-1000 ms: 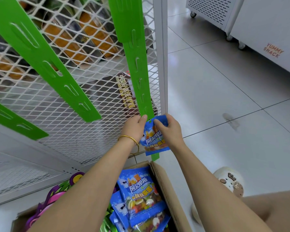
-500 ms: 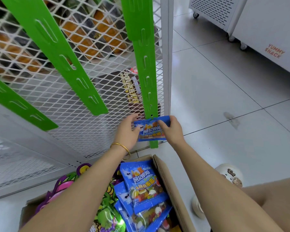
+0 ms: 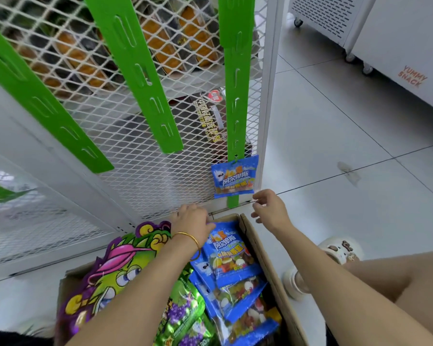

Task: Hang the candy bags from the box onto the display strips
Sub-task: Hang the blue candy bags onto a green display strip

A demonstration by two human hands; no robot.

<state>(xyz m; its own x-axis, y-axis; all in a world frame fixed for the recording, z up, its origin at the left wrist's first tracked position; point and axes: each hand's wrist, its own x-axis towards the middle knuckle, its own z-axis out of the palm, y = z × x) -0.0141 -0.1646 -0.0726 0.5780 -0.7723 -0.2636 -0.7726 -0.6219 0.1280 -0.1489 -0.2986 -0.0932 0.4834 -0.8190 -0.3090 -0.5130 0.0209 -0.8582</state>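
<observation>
The left hand (image 3: 191, 218) is laid palm down at the far end of the cardboard box (image 3: 268, 258), its fingers loosely bent over the top edge of the uppermost blue candy bag (image 3: 229, 253); whether that bag is actually gripped cannot be told. A gold bangle (image 3: 189, 239) is worn on the left wrist. The right hand (image 3: 269, 211) is held in the air just beyond the box's far right corner, fingers spread and loosely curled, with nothing in it. More blue bags (image 3: 238, 295) are stacked below the top one along the box's right wall, and green grape bags (image 3: 183, 318) and a large cartoon-printed pack (image 3: 115, 265) are seen on the box's left side. Directly beyond the box, one blue bag (image 3: 233, 177) is hung near the bottom of the right-hand green display strip (image 3: 236, 96), free of both hands. Two further green strips (image 3: 138, 78) (image 3: 33, 96) are fixed to the white wire mesh panel (image 3: 145, 176) beyond and to the left of the box. A foot in a pale slipper (image 3: 335, 250) is planted on the tiled floor (image 3: 335, 136) to the right of the box, and a white cabinet on castors (image 3: 385, 46) is stood well beyond the box to the right
</observation>
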